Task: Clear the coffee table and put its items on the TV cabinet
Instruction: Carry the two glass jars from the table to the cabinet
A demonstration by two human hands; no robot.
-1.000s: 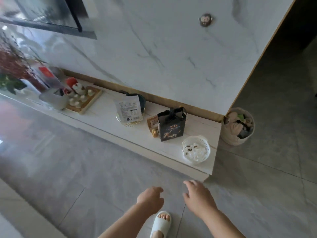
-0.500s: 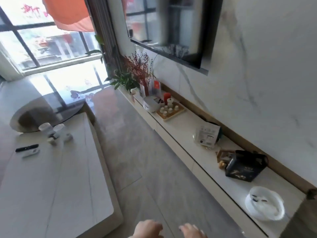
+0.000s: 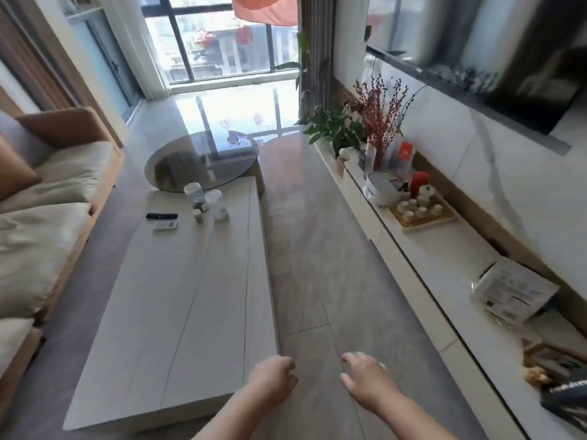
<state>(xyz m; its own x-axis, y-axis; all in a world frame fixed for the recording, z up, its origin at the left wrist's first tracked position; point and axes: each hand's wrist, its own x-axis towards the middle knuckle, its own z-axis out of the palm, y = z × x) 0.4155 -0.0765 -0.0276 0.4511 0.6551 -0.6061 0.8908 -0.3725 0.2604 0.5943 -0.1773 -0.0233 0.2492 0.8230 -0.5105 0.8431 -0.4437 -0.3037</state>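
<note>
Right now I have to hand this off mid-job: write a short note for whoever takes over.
Left hand: loosely curled, holds nothing. Right hand: fingers relaxed, holds nothing. Both hang over the floor between the furniture.
On the long white coffee table, far end: black remote, white remote, two white cups with small white pieces beside them.
Done: wooden tea tray, white printed packet and other items sit on the white TV cabinet.
Left: carry the remotes and cups over.
</note>
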